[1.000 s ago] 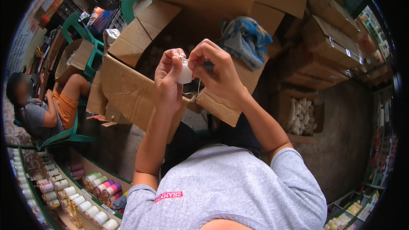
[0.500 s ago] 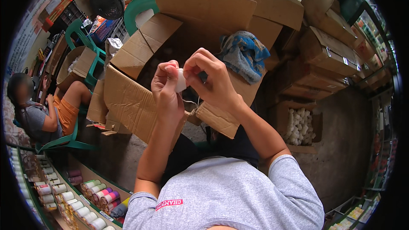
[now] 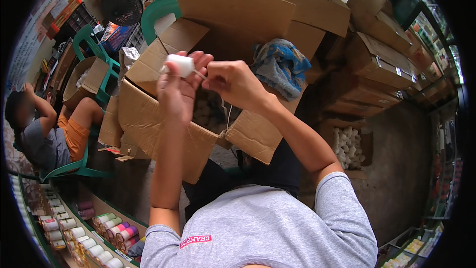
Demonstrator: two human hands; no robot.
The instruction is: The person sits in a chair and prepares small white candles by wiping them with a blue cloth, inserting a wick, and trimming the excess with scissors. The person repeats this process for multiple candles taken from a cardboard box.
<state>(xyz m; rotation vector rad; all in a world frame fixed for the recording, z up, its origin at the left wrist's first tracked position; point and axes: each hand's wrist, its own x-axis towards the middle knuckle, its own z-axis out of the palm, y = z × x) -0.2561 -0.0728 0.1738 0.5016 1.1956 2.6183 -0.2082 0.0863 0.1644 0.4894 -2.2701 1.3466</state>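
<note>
A short white candle (image 3: 180,65) lies on its side in my left hand (image 3: 177,92), which faces palm up above the open cardboard box (image 3: 171,134). My thumb presses on it while the other fingers stretch out behind. From its right end a pale wick (image 3: 200,75) runs to my right hand (image 3: 229,82), whose closed fingers pinch it. A thin white string (image 3: 229,116) hangs below my right hand by the box's near edge. Pale rounded pieces (image 3: 207,111) show dimly inside the box. A blue and grey towel (image 3: 281,68) drapes over the right flap.
A person (image 3: 54,129) sits on a green chair at the left. Stacked cartons (image 3: 384,64) and a low box of white pieces (image 3: 348,146) stand at the right. Behind is a black fan (image 3: 122,5). Shelved rolls in several colours (image 3: 119,231) line the lower left.
Both hands have moved apart and the left has turned palm up. The white candle has shifted left and now lies sideways, its wick drawn out to the right. The seated person has raised an arm.
</note>
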